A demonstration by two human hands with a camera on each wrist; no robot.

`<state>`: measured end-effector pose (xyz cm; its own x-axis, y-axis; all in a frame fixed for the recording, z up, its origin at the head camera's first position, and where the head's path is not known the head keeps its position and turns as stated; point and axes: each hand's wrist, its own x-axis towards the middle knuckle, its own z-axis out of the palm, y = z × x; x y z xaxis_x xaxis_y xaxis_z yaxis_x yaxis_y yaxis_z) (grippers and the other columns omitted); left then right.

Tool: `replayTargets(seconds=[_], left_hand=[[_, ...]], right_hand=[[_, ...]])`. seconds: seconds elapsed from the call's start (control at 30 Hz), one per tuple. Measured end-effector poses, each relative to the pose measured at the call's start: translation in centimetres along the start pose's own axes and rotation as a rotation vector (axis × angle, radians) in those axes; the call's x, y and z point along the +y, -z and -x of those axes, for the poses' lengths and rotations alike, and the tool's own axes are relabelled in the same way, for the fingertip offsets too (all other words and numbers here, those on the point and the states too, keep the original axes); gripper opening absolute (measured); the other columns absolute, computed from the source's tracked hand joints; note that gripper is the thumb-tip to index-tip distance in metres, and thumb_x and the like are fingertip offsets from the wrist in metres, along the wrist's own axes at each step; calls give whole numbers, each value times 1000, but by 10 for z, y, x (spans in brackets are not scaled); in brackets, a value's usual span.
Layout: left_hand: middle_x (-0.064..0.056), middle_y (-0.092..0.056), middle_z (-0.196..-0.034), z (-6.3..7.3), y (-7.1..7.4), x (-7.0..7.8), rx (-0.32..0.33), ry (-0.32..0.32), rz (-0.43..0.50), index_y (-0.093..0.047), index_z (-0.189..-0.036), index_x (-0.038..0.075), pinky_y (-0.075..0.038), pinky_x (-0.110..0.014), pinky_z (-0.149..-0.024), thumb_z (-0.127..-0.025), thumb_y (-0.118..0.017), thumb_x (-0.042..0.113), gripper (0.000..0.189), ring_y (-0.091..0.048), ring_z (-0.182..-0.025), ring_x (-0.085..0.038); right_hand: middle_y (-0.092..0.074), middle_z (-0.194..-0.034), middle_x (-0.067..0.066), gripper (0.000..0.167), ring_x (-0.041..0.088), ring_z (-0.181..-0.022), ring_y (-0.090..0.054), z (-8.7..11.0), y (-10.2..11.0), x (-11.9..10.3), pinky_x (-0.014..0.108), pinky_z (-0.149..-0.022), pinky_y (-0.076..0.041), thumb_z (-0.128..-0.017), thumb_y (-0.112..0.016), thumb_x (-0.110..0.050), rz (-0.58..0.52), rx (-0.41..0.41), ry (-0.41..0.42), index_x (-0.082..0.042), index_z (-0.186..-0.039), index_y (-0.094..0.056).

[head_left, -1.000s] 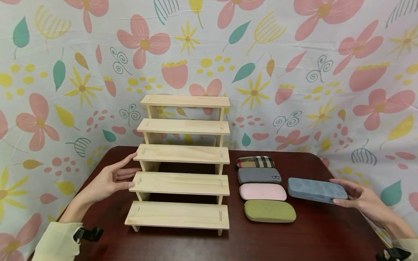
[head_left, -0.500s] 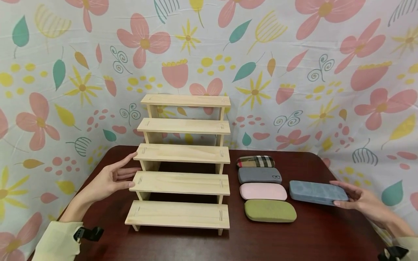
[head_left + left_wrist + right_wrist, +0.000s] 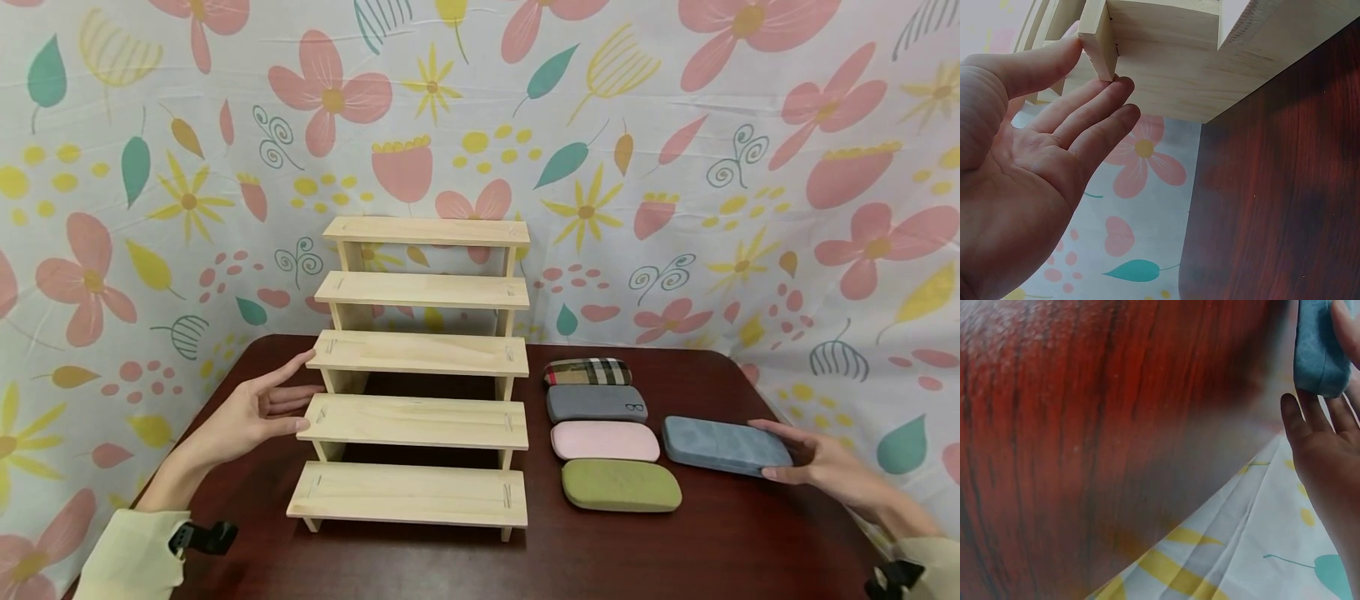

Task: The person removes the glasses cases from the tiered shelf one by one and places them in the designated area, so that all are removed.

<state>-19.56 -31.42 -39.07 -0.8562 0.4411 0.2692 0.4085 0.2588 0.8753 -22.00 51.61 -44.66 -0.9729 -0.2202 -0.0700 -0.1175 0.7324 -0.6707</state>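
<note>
My right hand (image 3: pixel 836 473) grips the right end of a blue glasses case (image 3: pixel 723 446), thumb in front and fingers behind. In the right wrist view only one end of the blue case (image 3: pixel 1319 359) shows, at the upper right corner. A stepped wooden display rack (image 3: pixel 416 421) with several shelves stands left of centre. My left hand (image 3: pixel 243 421) touches its left side with outstretched fingers, the index finger at the middle shelf and the thumb at the shelf below. In the left wrist view, thumb and fingertips of the left hand (image 3: pixel 1041 156) meet a shelf end (image 3: pixel 1099 40).
Right of the rack lie a plaid case (image 3: pixel 587 372), a grey case (image 3: pixel 596 403), a pink case (image 3: pixel 604 441) and a green case (image 3: pixel 621 485), in a column. The dark wooden table (image 3: pixel 600 554) backs onto a flowered cloth (image 3: pixel 480 108).
The blue case has come down slightly and swung a little, its right end nearer the front, with my right hand shifting along. My left hand and the rack stay put.
</note>
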Motion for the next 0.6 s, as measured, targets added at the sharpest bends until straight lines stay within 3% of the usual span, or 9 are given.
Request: replayTargets(seconds=[0.1, 0.17, 0.53, 0.6], left_hand=[[-45, -46, -144, 0, 0, -1, -2, 0, 9, -22, -169, 8, -62, -35, -84, -94, -74, -8, 93, -63, -125, -8], [-45, -46, -144, 0, 0, -1, -1, 1, 6, -22, -169, 8, -63, -35, -84, -94, -74, -8, 93, -63, -125, -8], [-42, -45, -147, 0, 0, -1, 2, -2, -5, -23, -169, 9, -63, -36, -83, -94, -75, -8, 93, -62, -126, -7], [-42, -44, -148, 0, 1, -2, 1, -6, -8, -23, -169, 9, -63, -36, -83, -94, -75, -8, 93, -62, -126, -7]], right_hand=[[-44, -151, -8, 77, -33, -111, -28, 0, -1, 1, 11, -82, -42, -95, -83, -22, 4, 3, 2, -2, -159, -45], [-44, -150, -9, 78, -32, -111, -28, -1, -2, 1, 12, -82, -43, -95, -83, -23, 5, -2, -5, -2, -159, -45], [-40, -157, 14, 80, -34, -109, -27, -3, -6, 2, 11, -82, -41, -94, -83, -20, -36, -25, -9, 1, -159, -43], [-39, -157, 10, 80, -34, -109, -27, -3, -7, 3, 11, -82, -40, -94, -82, -20, -60, -30, -10, 2, -160, -42]])
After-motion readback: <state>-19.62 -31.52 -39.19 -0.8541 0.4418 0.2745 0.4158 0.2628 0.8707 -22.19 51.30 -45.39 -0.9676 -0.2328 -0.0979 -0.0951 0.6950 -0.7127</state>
